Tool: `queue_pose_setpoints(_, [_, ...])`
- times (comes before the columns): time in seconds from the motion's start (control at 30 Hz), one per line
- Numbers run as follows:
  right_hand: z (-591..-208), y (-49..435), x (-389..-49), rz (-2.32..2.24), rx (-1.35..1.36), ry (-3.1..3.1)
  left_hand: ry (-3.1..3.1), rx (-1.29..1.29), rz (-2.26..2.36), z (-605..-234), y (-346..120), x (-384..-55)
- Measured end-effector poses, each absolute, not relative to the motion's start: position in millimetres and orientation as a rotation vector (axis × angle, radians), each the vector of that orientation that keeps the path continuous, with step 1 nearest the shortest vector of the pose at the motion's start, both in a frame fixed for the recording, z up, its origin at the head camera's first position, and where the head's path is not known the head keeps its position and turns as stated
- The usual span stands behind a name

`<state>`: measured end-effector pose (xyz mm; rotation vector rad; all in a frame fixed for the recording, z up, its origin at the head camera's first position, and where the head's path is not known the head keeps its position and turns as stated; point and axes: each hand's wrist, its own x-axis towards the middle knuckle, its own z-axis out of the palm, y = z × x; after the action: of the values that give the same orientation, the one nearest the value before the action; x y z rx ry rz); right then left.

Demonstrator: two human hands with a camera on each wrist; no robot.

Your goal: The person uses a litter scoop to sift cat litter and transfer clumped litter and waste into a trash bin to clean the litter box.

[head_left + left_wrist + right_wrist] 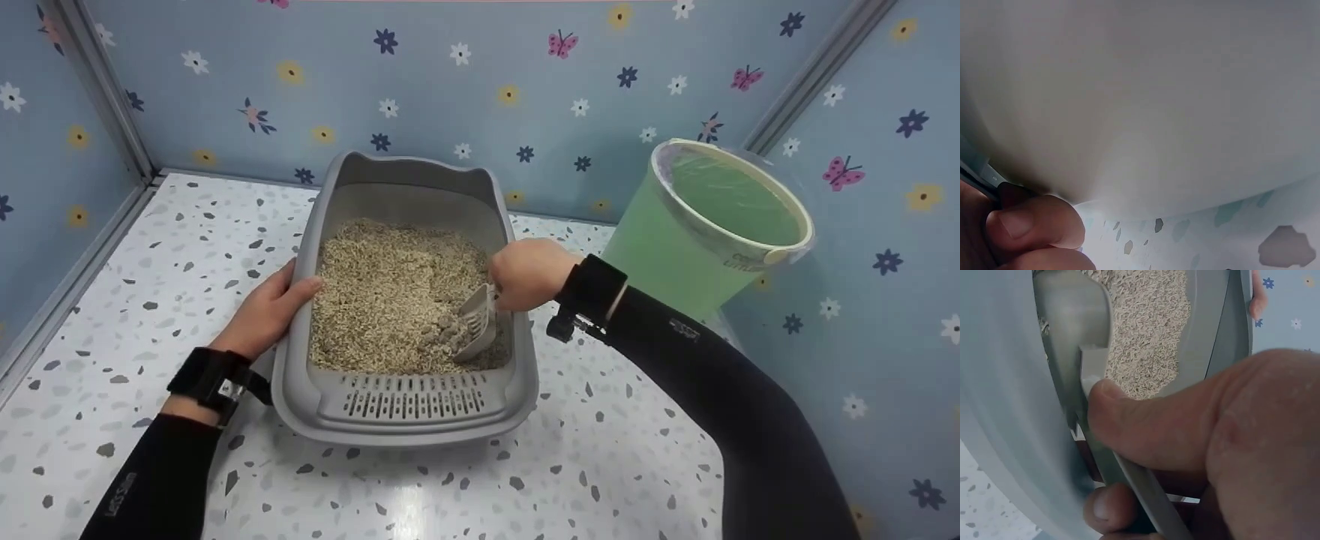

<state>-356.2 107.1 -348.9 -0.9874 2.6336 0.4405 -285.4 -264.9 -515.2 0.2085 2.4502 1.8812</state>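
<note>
The right hand (529, 274) closes firmly round the handle of the scoop (484, 341), its thumb pressed along the handle in the right wrist view. The left hand (262, 311) grips the left rim of the tray (420, 431), thumb over the top and fingers curled beneath, apparently to steady it. Neither hand is spread; each is filled by what it holds.

The scoop stands tilted inside the tray, near its right wall, with its lower edge in the litter (390, 285). Grey clumps (448, 334) lie at its mouth; how many are actually in the scoop, I cannot tell. The step in hand looks like sifting clumps out of the litter. The next move probably calls for getting the scoop under them and levelling it before lifting, with a light shake to drop loose grains; raised at this tilt, it could spill.

The tray sits on the counter (600, 465), slotted end towards the person. Beyond the right hand is a green bin (667, 270) with a clear liner (697, 169) over its rim, likely where the clumps should go. A flowered wall (465, 97) stands behind.
</note>
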Motion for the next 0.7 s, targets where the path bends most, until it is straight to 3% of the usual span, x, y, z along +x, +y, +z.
queue_pose_setpoints(0.7, [-385.5,84.9,-343.1,0.193,-1.046,2.628,2.481,0.22,1.888,-514.9,-264.6,-285.0])
